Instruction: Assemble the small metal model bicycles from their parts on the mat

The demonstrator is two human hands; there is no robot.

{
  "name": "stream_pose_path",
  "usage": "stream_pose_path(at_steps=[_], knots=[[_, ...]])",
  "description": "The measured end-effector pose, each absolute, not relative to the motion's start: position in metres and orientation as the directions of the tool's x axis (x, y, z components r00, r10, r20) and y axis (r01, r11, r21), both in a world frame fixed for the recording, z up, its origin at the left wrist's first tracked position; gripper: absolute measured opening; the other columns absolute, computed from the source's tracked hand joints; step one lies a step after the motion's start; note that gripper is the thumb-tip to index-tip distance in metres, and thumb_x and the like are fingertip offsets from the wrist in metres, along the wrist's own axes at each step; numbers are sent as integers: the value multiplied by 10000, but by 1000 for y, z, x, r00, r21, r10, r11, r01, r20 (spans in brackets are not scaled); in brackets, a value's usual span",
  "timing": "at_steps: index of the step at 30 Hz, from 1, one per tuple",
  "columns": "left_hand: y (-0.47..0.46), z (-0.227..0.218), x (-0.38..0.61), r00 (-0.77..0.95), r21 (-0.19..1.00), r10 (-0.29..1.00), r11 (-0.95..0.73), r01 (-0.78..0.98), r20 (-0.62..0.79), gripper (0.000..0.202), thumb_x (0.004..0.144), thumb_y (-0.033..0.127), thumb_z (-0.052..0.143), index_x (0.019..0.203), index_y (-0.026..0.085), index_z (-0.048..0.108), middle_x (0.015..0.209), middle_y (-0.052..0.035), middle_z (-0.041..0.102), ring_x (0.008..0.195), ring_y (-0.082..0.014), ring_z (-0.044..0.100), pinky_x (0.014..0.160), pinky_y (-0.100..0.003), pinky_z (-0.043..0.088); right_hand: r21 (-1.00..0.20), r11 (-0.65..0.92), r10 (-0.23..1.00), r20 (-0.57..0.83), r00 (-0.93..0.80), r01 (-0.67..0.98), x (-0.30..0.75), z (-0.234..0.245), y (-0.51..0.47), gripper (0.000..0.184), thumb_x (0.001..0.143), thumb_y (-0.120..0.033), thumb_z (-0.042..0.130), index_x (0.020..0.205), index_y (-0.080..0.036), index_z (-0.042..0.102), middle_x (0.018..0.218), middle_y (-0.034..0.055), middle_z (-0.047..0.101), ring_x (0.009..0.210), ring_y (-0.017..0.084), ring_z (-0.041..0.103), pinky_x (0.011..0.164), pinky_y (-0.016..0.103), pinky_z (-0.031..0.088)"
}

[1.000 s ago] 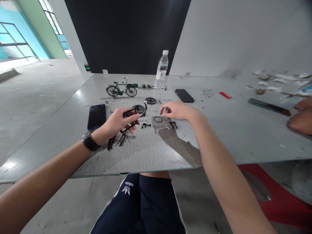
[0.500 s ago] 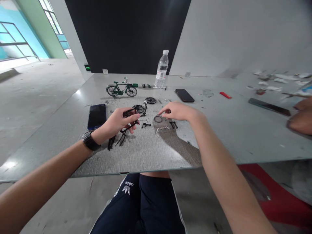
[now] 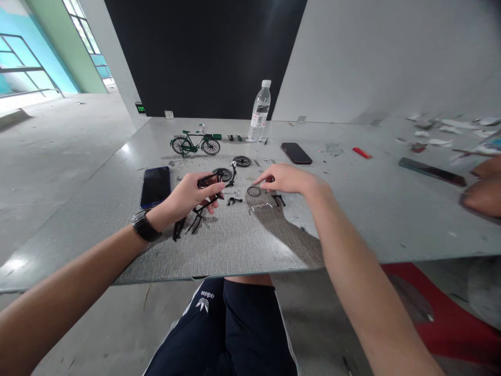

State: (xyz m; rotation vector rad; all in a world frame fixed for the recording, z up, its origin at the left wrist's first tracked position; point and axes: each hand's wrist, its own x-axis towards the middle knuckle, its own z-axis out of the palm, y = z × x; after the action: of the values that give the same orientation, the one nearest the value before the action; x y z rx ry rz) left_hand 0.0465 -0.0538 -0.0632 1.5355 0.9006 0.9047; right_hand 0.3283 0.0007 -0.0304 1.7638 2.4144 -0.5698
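Observation:
My left hand (image 3: pixel 204 193) is closed around the black model bicycle frame (image 3: pixel 201 211), whose thin tubes stick out below the fingers. With the index finger stretched out, my right hand (image 3: pixel 279 178) hovers at or just above the table, its fingertip beside a thin dark ring (image 3: pixel 253 191). I cannot tell whether that finger touches anything. Between the hands lie a small black part (image 3: pixel 235 201) and a black spoked wheel (image 3: pixel 222 174), with another wheel (image 3: pixel 242 161) behind. A silvery handlebar-like piece (image 3: pixel 261 206) and a black bracket (image 3: pixel 278 200) lie below my right hand.
An assembled green model bicycle (image 3: pixel 195 143) stands at the back left, near a water bottle (image 3: pixel 260 115). Phones lie at left (image 3: pixel 155 187), centre right (image 3: pixel 296 153) and far right (image 3: pixel 432 171). There is a red object (image 3: pixel 362 153) and, at the right edge, another person's hand (image 3: pixel 483 190).

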Motion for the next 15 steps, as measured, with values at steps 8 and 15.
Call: stream_pose_path(at_steps=[8, 15], knots=[[-54, -62, 47, 428, 989, 900, -124, 76, 80, 203, 925, 322, 695, 897, 127, 646, 790, -48, 658, 569, -105, 633, 463, -205, 560, -267, 233, 896, -316, -314, 935, 325, -25, -5, 334, 932, -360, 623, 1220, -292, 777, 743, 49, 672, 539, 125, 384, 592, 341, 266], [-55, -63, 46, 430, 990, 899, -123, 70, 81, 203, 925, 322, 696, 891, 130, 642, 786, -49, 657, 571, -103, 631, 464, -203, 557, -263, 249, 895, -306, -326, 932, 329, -30, 1, 344, 940, -388, 625, 1248, -318, 764, 735, 51, 676, 536, 131, 388, 587, 340, 256]])
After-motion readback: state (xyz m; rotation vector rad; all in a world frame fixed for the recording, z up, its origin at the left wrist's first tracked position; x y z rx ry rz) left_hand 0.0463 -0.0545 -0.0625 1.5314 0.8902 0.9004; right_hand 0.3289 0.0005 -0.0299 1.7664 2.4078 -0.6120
